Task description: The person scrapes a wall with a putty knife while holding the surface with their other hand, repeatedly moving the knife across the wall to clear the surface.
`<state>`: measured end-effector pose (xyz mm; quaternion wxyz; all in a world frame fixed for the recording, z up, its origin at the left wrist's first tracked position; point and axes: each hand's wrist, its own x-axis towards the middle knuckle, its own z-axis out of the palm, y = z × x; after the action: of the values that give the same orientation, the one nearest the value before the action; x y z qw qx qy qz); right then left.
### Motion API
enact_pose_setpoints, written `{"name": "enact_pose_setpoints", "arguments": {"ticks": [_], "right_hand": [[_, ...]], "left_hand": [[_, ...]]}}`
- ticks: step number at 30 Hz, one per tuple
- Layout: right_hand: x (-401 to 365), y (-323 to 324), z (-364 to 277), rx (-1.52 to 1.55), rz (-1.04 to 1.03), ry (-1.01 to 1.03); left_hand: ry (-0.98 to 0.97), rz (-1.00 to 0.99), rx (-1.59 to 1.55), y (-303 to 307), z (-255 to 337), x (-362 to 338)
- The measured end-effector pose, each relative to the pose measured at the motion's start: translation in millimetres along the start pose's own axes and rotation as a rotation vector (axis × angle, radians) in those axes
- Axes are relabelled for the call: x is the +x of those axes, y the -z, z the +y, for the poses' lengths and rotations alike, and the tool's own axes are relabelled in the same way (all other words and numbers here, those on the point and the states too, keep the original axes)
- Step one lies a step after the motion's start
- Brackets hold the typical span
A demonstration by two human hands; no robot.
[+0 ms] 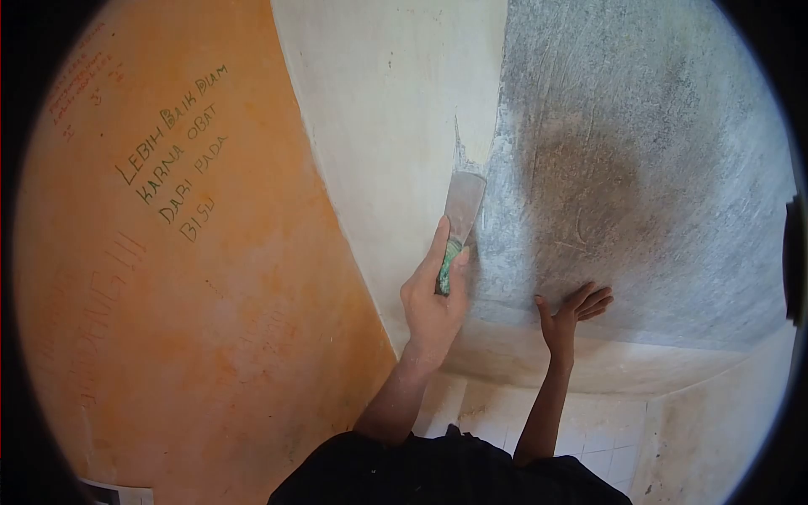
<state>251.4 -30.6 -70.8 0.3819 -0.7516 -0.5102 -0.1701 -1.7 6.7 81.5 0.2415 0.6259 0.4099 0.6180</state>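
My left hand (432,310) is closed around the green handle of a scraper (465,202), its index finger stretched along the tool towards the blade. The wide, flat blade points up and lies against the pale wall strip (387,76). At the blade's upper edge is a rough, scraped patch (468,160) with a thin pointed streak rising from it, beside the border with the grey wall surface (648,194). Lower and to the right, my right hand (572,311) is open, fingers spread at the lower part of the grey surface, holding nothing.
An orange wall (278,286) with green and red handwriting fills the left side. Below the grey area runs a cream band (589,366), with white tiles (619,446) lower down. A printed sheet (126,495) shows at bottom left. A dark object (793,261) stands at the right edge.
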Motion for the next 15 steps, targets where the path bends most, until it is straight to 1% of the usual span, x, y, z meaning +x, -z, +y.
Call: {"name": "enact_pose_setpoints", "arguments": {"ticks": [2, 4, 8, 10, 15], "right_hand": [[2, -2, 0, 0.018, -0.011, -0.030], [5, -3, -1, 0.017, -0.004, -0.031], [2, 1, -2, 0.000, -0.010, -0.004], [-1, -2, 3, -0.002, -0.002, -0.006], [2, 1, -2, -0.006, 0.003, 0.016]], "left_hand": [[0.020, -0.008, -0.024, -4, -6, 1], [-0.173, 0.093, -0.019, -12, -21, -1], [-0.133, 0.087, -0.058, -12, -5, 5], [0.003, 0.026, -0.062, -10, -9, -5], [-0.009, 0.046, -0.077, -11, 4, 6]]}}
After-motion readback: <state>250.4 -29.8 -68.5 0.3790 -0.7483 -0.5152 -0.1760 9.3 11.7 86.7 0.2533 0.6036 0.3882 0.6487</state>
